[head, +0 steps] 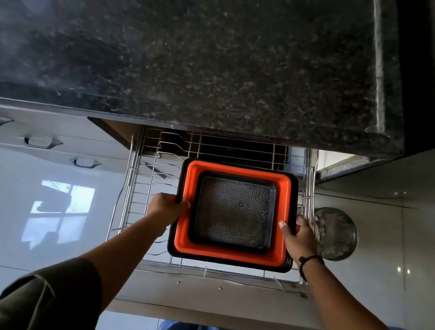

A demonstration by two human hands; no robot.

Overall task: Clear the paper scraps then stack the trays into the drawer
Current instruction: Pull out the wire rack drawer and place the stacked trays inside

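A stack of trays hangs over the open wire drawer. A small dark tray with a patterned floor is nested in an orange tray, which lies in a larger black tray. My left hand grips the stack's left rim, thumb over the orange edge. My right hand grips the right rim the same way. I cannot tell whether the stack rests on the drawer's wires. No paper scraps are in view.
The dark speckled stone counter overhangs the drawer's back. Wire plate racks fill the drawer's left part. A round metal strainer lies on the floor right of the drawer. Handled drawer fronts are at the left.
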